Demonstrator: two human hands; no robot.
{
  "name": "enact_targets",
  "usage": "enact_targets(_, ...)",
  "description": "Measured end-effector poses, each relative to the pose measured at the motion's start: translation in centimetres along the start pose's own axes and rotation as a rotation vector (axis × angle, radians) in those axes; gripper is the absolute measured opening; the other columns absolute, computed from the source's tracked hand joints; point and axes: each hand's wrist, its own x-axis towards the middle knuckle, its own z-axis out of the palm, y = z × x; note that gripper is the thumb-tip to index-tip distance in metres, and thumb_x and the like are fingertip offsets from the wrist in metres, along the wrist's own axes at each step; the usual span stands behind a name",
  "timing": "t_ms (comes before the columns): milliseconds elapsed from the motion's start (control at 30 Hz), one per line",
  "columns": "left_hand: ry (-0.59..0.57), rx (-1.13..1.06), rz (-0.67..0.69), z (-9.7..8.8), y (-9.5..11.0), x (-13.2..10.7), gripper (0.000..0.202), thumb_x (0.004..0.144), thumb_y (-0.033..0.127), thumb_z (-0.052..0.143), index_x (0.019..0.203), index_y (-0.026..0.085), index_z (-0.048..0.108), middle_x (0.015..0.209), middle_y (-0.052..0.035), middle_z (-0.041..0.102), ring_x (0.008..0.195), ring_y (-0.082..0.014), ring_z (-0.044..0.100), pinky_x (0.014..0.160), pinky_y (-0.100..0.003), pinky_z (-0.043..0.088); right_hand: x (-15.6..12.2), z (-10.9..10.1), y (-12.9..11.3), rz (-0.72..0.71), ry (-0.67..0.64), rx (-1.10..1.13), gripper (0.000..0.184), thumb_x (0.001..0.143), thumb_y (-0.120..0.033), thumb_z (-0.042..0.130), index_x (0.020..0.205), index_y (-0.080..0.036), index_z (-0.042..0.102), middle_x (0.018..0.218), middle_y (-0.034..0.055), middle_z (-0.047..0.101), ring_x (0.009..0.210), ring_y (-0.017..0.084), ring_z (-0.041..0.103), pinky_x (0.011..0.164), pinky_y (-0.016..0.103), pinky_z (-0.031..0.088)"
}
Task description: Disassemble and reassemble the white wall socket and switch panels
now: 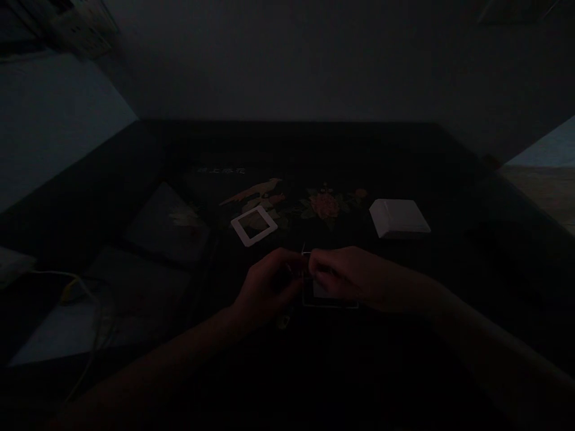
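The scene is very dim. My left hand (269, 286) and my right hand (348, 276) meet over the middle of a dark table (449, 179), fingers curled. Between them they pinch a small part (305, 269) with a thin pin sticking up; I cannot make out what it is. Under my right hand lies a pale square piece (330, 296), partly hidden. A white square frame (254, 225) lies just beyond my left hand. A white square cover plate (398, 217) lies to the far right of my hands.
The tabletop carries a painted bird and flower design (323, 203). Dark flat sheets (168, 224) lie at the left, with a pale cable (90, 299) running across them. A wall stands behind the table.
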Motion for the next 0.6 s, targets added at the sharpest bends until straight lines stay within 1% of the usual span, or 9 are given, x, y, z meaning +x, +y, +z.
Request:
enact_targets(133, -0.027, 0.04, 0.021, 0.2, 0.6, -0.3, 0.003, 0.088, 0.023, 0.062, 0.089, 0.02, 0.063, 0.077, -0.0013, 0.071, 0.068, -0.015, 0.066, 0.063, -0.025, 0.053, 0.3, 0.9, -0.3, 0.001, 0.043, -0.051, 0.015, 0.091, -0.016, 0.046, 0.077, -0.019, 0.05, 0.071, -0.0008, 0.057, 0.059, 0.011, 0.049, 0.056, 0.023, 0.032)
enact_targets(233, -0.043, 0.055, 0.067, 0.0, 0.7, -0.4, 0.013, 0.09, 0.027, 0.061, 0.079, 0.02, 0.064, 0.073, -0.0023, 0.07, 0.068, -0.0158, 0.065, 0.063, -0.027, 0.052, 0.4, 1.2, 0.0, 0.024, 0.068, -0.111, 0.016, 0.092, -0.017, 0.047, 0.076, -0.019, 0.051, 0.07, -0.0009, 0.057, 0.059, 0.011, 0.048, 0.057, 0.024, 0.032)
enact_targets(300, -0.055, 0.056, 0.089, -0.1, 0.7, -0.5, 0.018, 0.091, 0.027, 0.058, 0.076, 0.02, 0.063, 0.071, -0.0026, 0.069, 0.066, -0.0155, 0.064, 0.061, -0.027, 0.051, 0.5, 1.4, 0.1, 0.029, 0.074, -0.146, 0.016, 0.093, -0.017, 0.048, 0.077, -0.018, 0.053, 0.07, -0.0003, 0.058, 0.059, 0.012, 0.049, 0.057, 0.024, 0.032)
enact_targets(400, -0.056, 0.065, 0.077, 0.0, 0.7, -0.6, 0.017, 0.091, 0.024, 0.056, 0.075, 0.019, 0.062, 0.069, -0.0015, 0.067, 0.062, -0.0146, 0.062, 0.058, -0.025, 0.049, 0.6, 1.6, 0.0, 0.027, 0.108, -0.175, 0.018, 0.095, -0.02, 0.049, 0.079, -0.018, 0.057, 0.07, 0.0005, 0.061, 0.059, 0.012, 0.052, 0.057, 0.024, 0.033)
enact_targets(500, -0.041, 0.079, 0.032, 0.0, 0.6, -0.6, 0.015, 0.092, 0.02, 0.054, 0.079, 0.02, 0.062, 0.068, -0.0003, 0.066, 0.06, -0.0138, 0.062, 0.056, -0.024, 0.049, 0.5, 1.6, -0.1, 0.027, 0.167, -0.121, 0.013, 0.095, -0.028, 0.058, 0.088, -0.017, 0.063, 0.073, 0.0002, 0.065, 0.061, 0.012, 0.056, 0.057, 0.023, 0.035)
enact_targets(600, -0.036, 0.085, 0.021, 0.1, 0.3, -0.7, 0.015, 0.093, 0.02, 0.053, 0.081, 0.02, 0.062, 0.071, -0.0006, 0.068, 0.064, -0.0143, 0.064, 0.059, -0.025, 0.051, 0.4, 1.6, 0.0, 0.031, 0.255, -0.064, 0.007, 0.09, -0.025, 0.066, 0.089, -0.018, 0.067, 0.075, -0.0008, 0.069, 0.061, 0.011, 0.059, 0.058, 0.022, 0.039)
